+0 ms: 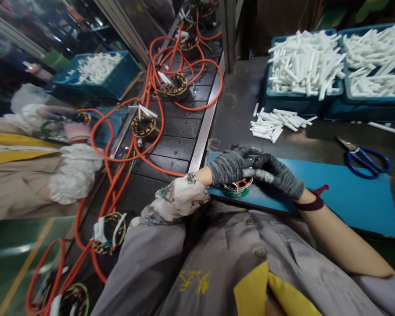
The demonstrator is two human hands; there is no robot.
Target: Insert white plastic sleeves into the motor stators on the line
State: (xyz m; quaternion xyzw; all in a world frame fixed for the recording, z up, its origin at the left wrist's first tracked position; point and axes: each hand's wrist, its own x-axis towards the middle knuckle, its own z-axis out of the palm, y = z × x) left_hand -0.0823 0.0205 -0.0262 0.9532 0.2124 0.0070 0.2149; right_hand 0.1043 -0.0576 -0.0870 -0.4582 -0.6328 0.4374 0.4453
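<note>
My left hand (232, 166), in a grey striped glove, lies over the top of a round wound coil (238, 188) with a green lower edge. The coil rests on a blue mat (342, 188) close to my body. From the right, my right hand (276, 173), in a darker grey glove, meets the left fingertips above the coil. Its thumb and fingers are bent together at something small and pale that I cannot make out. Thin red and white wires show under the hands.
Blue bins (271, 83) of white tubes stand at the back right, with loose tubes (279, 124) before them. Blue-handled scissors (364, 160) lie right. On the left, a conveyor (174, 149) carries coils and orange cables (163, 114); beyond it another person's gloved hands (75, 130) work on a coil.
</note>
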